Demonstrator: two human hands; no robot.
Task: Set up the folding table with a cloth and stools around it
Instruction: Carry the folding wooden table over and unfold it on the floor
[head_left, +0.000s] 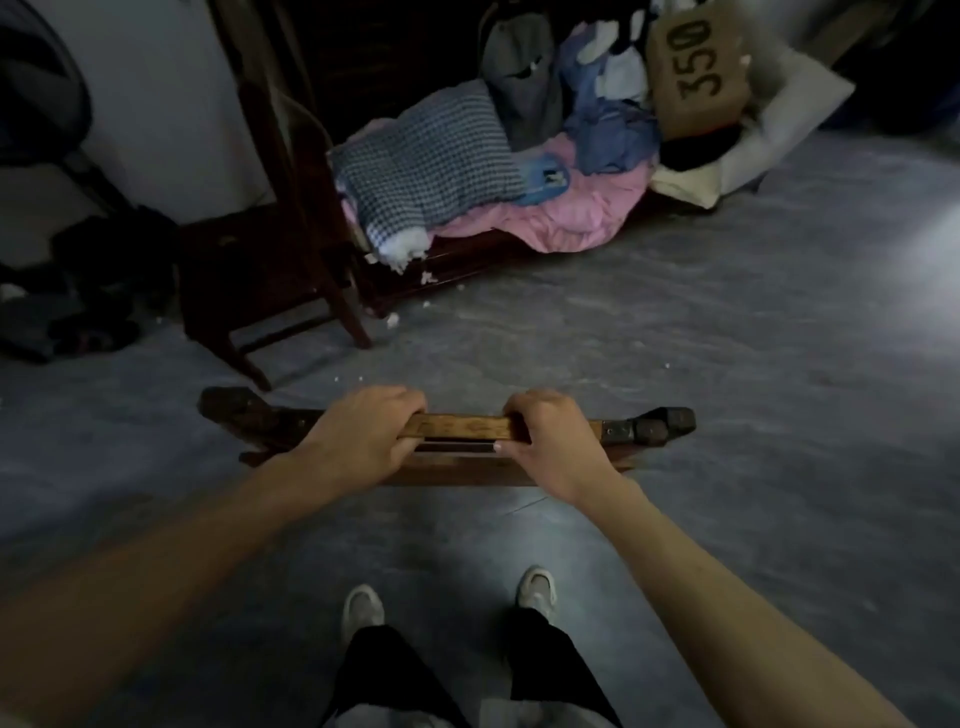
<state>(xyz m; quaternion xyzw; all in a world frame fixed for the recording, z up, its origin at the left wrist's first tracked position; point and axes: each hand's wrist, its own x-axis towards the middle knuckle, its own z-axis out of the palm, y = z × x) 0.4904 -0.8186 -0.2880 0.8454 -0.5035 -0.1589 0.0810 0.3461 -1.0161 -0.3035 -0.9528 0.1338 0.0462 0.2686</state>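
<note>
I hold a folded wooden table (462, 427) edge-on in front of me, above the grey floor. My left hand (363, 434) grips its top edge on the left, fingers curled over the far side. My right hand (550, 441) grips the same edge on the right, thumb on the near side. Dark leg ends stick out at both sides of the table. A dark wooden stool (249, 275) stands at the left, behind the table. No tablecloth for the table can be told apart in view.
A low dark wooden bed or bench (467, 254) at the back carries a checked blanket (431, 161), pink bedding (571, 213), clothes and a cardboard box marked 350 (696, 73). Dark clutter (88, 280) lies far left. My feet (447, 603) stand on grey floor.
</note>
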